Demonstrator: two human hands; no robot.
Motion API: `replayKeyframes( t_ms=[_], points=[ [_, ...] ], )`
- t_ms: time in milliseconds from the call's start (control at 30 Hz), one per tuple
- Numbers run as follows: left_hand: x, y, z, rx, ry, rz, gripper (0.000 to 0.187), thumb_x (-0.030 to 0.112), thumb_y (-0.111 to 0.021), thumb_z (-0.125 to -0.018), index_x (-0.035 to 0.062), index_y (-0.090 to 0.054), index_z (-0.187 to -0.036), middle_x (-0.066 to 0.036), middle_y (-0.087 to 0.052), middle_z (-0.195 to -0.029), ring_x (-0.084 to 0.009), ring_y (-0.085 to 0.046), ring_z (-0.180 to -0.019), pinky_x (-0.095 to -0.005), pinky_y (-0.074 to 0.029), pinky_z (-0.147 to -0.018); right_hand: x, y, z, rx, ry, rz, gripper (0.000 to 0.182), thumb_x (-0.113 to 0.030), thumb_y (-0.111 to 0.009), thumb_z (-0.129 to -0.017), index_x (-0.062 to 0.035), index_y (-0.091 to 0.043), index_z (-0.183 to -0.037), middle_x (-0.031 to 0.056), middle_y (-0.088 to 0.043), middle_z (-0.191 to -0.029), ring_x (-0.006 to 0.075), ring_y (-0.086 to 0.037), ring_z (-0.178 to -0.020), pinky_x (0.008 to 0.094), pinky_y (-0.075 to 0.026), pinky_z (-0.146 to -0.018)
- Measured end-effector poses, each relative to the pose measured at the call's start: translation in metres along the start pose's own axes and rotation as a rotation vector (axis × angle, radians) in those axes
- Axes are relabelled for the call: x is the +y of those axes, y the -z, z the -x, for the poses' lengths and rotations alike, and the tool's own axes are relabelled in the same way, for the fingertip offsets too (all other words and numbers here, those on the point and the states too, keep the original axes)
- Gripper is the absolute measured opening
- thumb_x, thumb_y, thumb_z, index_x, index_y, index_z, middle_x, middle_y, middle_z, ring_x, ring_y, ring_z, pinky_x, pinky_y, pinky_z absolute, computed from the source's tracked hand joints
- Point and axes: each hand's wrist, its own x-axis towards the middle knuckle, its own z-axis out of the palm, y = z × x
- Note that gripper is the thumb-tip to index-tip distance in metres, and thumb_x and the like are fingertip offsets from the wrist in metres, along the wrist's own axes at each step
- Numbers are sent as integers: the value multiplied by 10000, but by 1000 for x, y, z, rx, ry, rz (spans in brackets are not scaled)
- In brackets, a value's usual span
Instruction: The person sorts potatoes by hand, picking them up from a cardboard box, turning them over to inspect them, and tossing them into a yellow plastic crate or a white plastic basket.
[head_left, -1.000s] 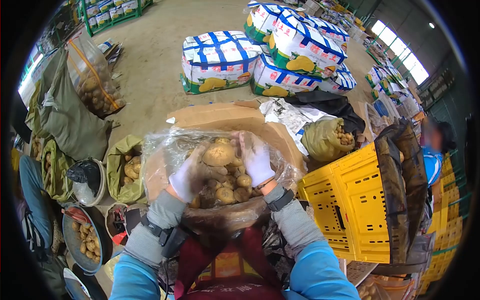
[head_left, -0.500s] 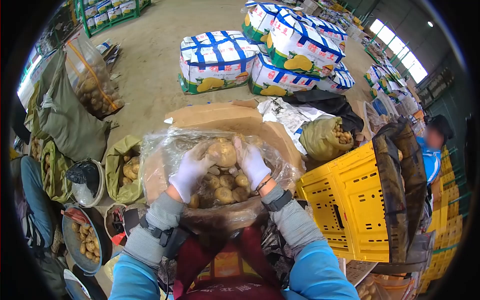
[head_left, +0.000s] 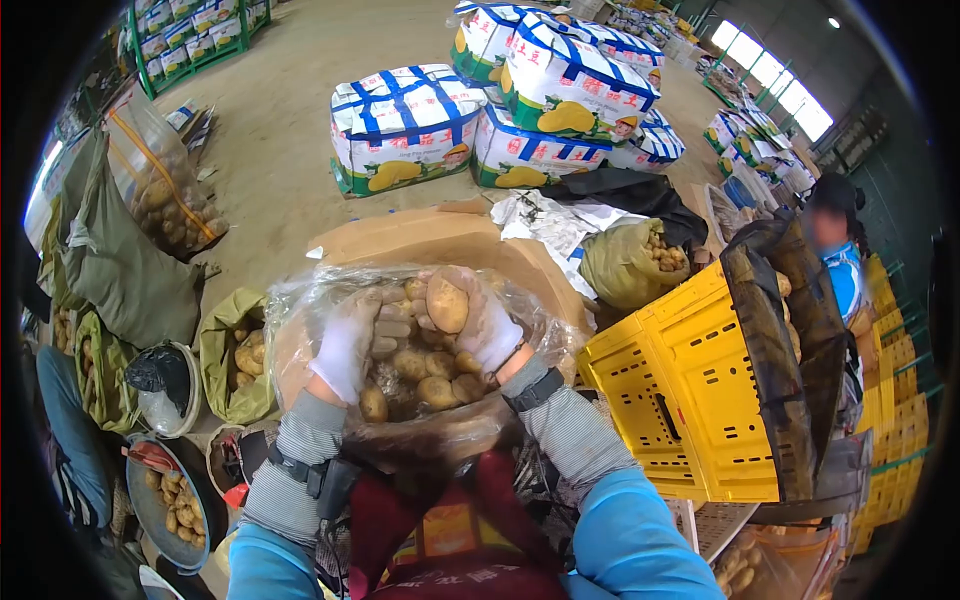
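My right hand (head_left: 488,325), in a white glove, grips a large potato (head_left: 447,304) over a cardboard box (head_left: 400,236) lined with clear plastic. Facing it, my gloved left hand (head_left: 352,335) has its fingers stretched toward the potato and nothing visible in its palm. Several loose potatoes (head_left: 437,392) lie in the plastic liner (head_left: 545,322) below both hands. Part of the held potato is covered by my right fingers.
Yellow crates (head_left: 650,375) stand close on the right, with a person (head_left: 843,265) behind them. Packed white-and-blue bags (head_left: 405,135) are stacked ahead. On the left are open green sacks (head_left: 225,335) and a basin (head_left: 150,500) holding potatoes. Another sack (head_left: 625,270) sits right of the box.
The large potato, earlier between both hands, is now in my right hand and turned upright. My left hand has come away from it, fingers extended. The view has shifted slightly right.
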Motion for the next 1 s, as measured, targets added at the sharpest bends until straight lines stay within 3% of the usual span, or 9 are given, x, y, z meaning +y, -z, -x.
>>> replayKeyframes(
  t_ms=[233,367,467,633,800,867,900,967,1000],
  points=[
    [-3,7,-7,31,-6,96,351,286,-464,-1010,27,-607,-1198,-85,-675,-1030,-186,-662,-851,-281,-509,-680,-39,17,4,-15,-13,-430,354,-323,-603,-945,-61,-554,-1177,111,-613,-1061,213,-644,-913,339,-568,-732],
    [-13,23,-13,19,-89,285,348,289,-460,-1008,38,-601,-1205,-92,-673,-1067,-207,-660,-862,-314,-522,-733,-186,27,71,477,487,507,322,-310,-569,-962,-46,-590,-1147,112,-640,-1054,192,-647,-921,322,-571,-712],
    [-7,29,-8,-32,-75,312,343,280,-457,-1009,39,-596,-1209,-95,-674,-1087,-215,-656,-881,-318,-523,-760,-273,63,126,885,702,643,243,-213,-568,-977,-57,-616,-1157,108,-645,-1175,231,-624,-1072,346,-534,-868],
    [8,34,17,-64,-95,263,347,248,-421,-1025,44,-528,-1285,-104,-651,-1161,-222,-651,-1006,-288,-516,-787,-335,164,176,990,554,1878,259,-178,-590,-974,-14,-624,-1172,123,-634,-1158,225,-580,-1127,323,-433,-1011],
    [3,47,25,-102,-297,43,380,247,-402,-1036,28,-469,-1339,-110,-607,-1255,-218,-639,-1084,-282,-510,-817,-224,65,92,629,710,1580,96,-44,-659,-895,-8,-651,-984,91,-640,-989,191,-614,-926,308,-491,-851],
    [12,45,26,-72,-194,160,381,253,-411,-1033,21,-485,-1325,-106,-617,-1238,-209,-643,-1063,-280,-507,-813,-146,53,53,316,319,1456,110,-121,-702,-861,-62,-656,-941,75,-643,-886,194,-601,-792,317,-482,-695],
    [13,44,25,-45,-121,251,380,258,-416,-1031,18,-496,-1315,-103,-624,-1225,-204,-645,-1049,-279,-505,-808,-94,41,39,251,126,1361,252,-283,-590,-908,-46,-670,-944,180,-664,-905,361,-637,-853,452,-499,-768],
    [10,47,20,-58,-123,350,373,264,-431,-1024,20,-524,-1291,-94,-643,-1175,-187,-647,-1008,-272,-498,-798,-32,14,-3,-373,-460,1608,504,-510,-482,-947,-62,-708,-988,201,-679,-1021,403,-630,-965,461,-506,-833],
    [9,50,18,-58,-126,398,370,267,-439,-1021,21,-538,-1279,-89,-652,-1150,-178,-648,-988,-269,-495,-792,27,30,-13,-558,-527,1664,515,-519,-453,-952,-77,-714,-1000,187,-690,-1010,396,-640,-974,462,-507,-842]
  ],
)
